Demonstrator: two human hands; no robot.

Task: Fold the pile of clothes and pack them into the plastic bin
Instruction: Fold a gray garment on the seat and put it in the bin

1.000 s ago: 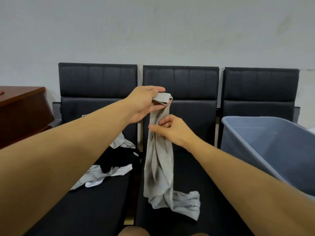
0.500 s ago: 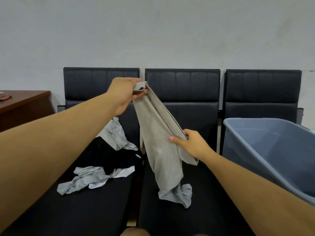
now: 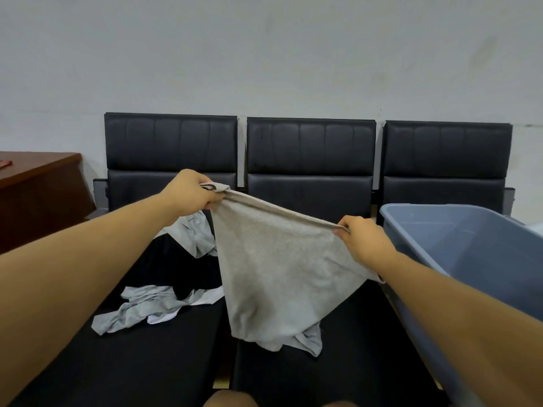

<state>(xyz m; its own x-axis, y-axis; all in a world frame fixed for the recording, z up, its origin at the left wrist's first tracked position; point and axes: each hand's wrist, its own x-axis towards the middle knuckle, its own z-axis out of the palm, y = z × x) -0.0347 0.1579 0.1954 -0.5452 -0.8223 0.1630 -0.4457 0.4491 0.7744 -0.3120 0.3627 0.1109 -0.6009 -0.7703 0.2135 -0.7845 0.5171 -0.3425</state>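
Note:
A grey garment (image 3: 276, 271) hangs stretched between both hands over the middle seat, its lower end bunched on the cushion. My left hand (image 3: 192, 190) grips its upper left corner. Lower and to the right, my right hand (image 3: 363, 240) pinches the other end of the top edge. A pile of clothes (image 3: 164, 277), light grey, white and black pieces, lies on the left seat. The blue-grey plastic bin (image 3: 470, 248) stands on the right seat, just right of my right hand; what shows of its inside looks bare.
Three black padded seats (image 3: 311, 160) stand in a row against a pale wall. A brown wooden desk (image 3: 38, 183) stands at the far left. My knees show at the bottom edge.
The hands have moved apart, the left one lower and the right one out to the right, spreading the garment from a narrow hanging strip into a wide sheet.

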